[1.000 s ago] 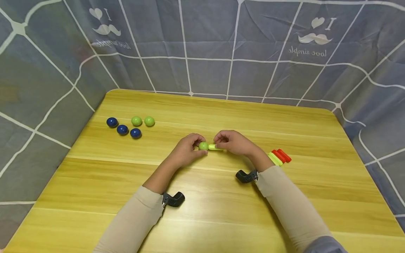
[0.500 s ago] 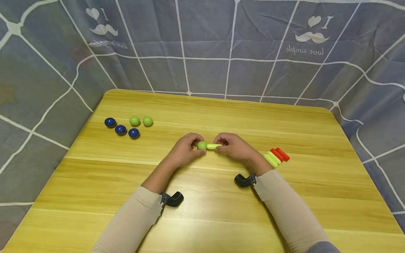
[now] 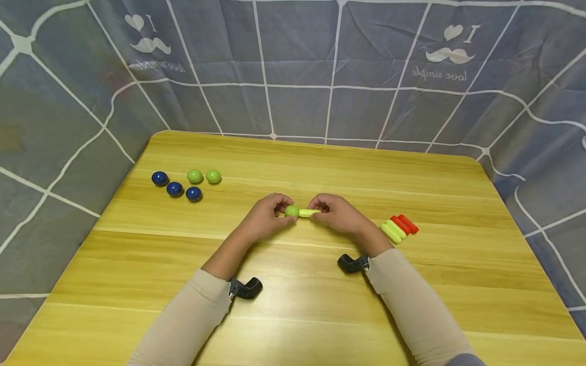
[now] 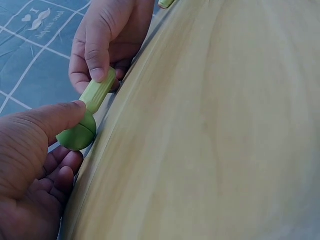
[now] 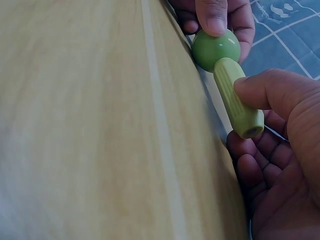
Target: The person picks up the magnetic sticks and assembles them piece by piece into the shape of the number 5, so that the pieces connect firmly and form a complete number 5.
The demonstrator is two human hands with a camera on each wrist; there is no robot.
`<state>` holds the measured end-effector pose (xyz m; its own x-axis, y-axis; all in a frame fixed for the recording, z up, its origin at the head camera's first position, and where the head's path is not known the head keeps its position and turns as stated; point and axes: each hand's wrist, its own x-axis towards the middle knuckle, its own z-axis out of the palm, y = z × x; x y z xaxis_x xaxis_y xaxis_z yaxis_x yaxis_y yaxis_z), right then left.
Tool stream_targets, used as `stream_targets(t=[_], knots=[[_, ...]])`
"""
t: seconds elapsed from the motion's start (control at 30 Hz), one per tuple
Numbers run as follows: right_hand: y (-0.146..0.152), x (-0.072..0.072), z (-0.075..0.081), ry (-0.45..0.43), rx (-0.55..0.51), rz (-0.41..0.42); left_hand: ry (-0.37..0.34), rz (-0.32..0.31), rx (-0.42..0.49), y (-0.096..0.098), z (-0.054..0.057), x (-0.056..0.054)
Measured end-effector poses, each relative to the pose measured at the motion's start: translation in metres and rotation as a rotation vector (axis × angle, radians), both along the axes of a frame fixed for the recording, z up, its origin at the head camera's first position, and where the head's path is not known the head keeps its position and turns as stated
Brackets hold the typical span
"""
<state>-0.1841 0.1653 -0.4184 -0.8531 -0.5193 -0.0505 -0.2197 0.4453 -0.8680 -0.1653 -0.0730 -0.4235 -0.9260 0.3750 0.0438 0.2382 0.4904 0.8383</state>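
Near the middle of the table, my left hand (image 3: pixel 262 221) pinches a glossy green ball (image 3: pixel 291 211) between thumb and fingers. My right hand (image 3: pixel 340 215) grips a ribbed yellow-green handle (image 3: pixel 308 213) by its outer end. In the right wrist view the handle (image 5: pixel 237 102) meets the ball (image 5: pixel 216 50) end-on, and together they look like a small maraca. A small hole shows in the handle's free end. From the left wrist view, a seam runs round the ball (image 4: pixel 78 132), and my left thumb lies near the joint. Whether the two parts are locked together cannot be seen.
On the wooden table (image 3: pixel 293 325), two green balls (image 3: pixel 204 176) and three dark blue balls (image 3: pixel 174 189) lie at the back left. Red handles (image 3: pixel 405 224) and yellow-green handles (image 3: pixel 393 231) lie side by side right of my right hand. A grey curtain (image 3: pixel 299 66) surrounds the table.
The right hand's fingers have shifted slightly on the handle, and its forearm has moved a little, uncovering more of the loose handles. The ball and handle stay end to end.
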Motion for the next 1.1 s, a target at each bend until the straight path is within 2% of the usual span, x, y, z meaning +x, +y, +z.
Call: stream_targets(t=[0.27,0.4,0.47,0.73,1.03,1.1], knots=[[-0.001,0.001,0.002,-0.001,0.01,-0.01,-0.006,0.009,0.009,0.0,0.0,0.0],[-0.004,0.009,0.016,-0.002,0.002,0.003,-0.005,0.012,0.01,0.0,-0.001,0.0],[-0.005,0.01,0.018,-0.002,-0.003,0.003,-0.001,0.012,0.01,0.0,-0.001,0.0],[0.001,-0.001,-0.002,-0.002,-0.015,-0.012,-0.002,0.016,0.013,0.0,-0.001,-0.001],[0.001,0.001,0.003,-0.004,-0.025,-0.006,-0.009,0.015,0.018,0.0,0.0,0.0],[0.002,-0.002,-0.002,-0.001,-0.026,-0.009,-0.008,0.014,0.016,0.0,0.001,0.0]])
